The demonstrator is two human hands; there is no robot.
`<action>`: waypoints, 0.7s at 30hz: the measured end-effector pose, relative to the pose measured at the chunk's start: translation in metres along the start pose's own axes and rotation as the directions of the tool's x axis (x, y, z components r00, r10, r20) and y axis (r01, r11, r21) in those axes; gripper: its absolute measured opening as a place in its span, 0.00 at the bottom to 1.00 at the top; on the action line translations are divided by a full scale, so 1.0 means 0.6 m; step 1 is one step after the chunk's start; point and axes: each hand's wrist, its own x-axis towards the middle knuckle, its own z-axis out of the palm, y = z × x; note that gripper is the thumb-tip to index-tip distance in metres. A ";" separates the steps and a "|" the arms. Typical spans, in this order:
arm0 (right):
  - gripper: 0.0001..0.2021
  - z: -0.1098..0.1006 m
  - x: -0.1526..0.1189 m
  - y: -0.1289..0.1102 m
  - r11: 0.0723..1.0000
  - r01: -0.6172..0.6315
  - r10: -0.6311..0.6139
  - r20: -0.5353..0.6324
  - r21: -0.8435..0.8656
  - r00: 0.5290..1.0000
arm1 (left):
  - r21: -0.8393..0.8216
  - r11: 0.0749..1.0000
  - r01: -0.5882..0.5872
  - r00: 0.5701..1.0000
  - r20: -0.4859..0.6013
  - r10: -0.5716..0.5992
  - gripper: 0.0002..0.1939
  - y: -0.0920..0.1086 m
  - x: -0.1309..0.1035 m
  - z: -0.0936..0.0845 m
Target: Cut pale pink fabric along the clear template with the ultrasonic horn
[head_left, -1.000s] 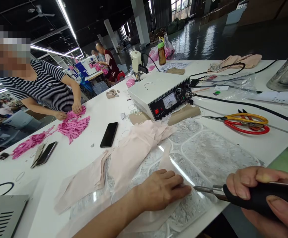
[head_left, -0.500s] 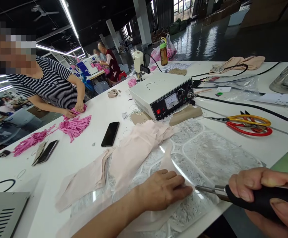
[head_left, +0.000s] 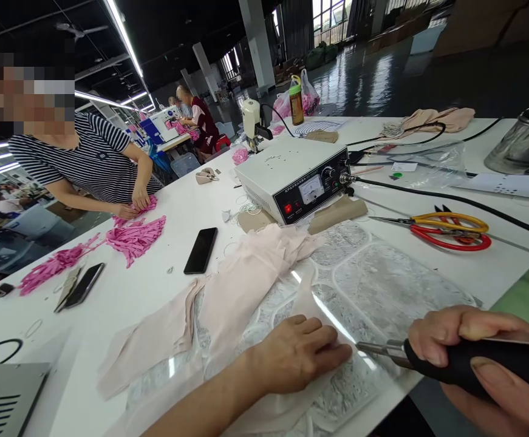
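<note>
My left hand (head_left: 298, 355) presses down on a pale pink fabric piece (head_left: 308, 297), its fingers curled together at the edge. That piece lies over a clear, grey-patterned mat (head_left: 396, 273). In my right hand (head_left: 478, 358) is a black-handled ultrasonic cutter (head_left: 460, 364), held with the fingers wrapped around its grip. Its slim metal tip points left and sits at the fabric edge, right beside my left fingertips. A heap of the same fabric (head_left: 250, 273) spreads beyond my left hand, with a folded stack (head_left: 155, 334) to its left.
A control box (head_left: 291, 176) with a dial stands behind the mat, cables running right. Red-and-yellow-handled scissors (head_left: 450, 230) lie at right, a phone (head_left: 201, 250) left of the fabric. Across the table, a person in a striped top (head_left: 95, 158) handles pink strips (head_left: 136, 238).
The whole view has shifted slightly. Both hands keep nearly the same pose, with the cutter tip still beside my left fingertips.
</note>
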 end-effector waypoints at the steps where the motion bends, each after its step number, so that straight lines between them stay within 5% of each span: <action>1: 0.08 0.000 -0.001 0.000 1.000 -0.016 0.016 -0.008 0.011 1.000 | 0.001 1.000 0.000 1.000 -0.006 0.000 0.11 0.000 0.000 0.000; 21: 0.07 -0.014 -0.011 0.010 0.998 -0.056 0.057 -0.024 0.030 0.998 | 0.057 0.998 -0.009 1.000 -0.016 0.010 0.13 0.010 -0.006 -0.012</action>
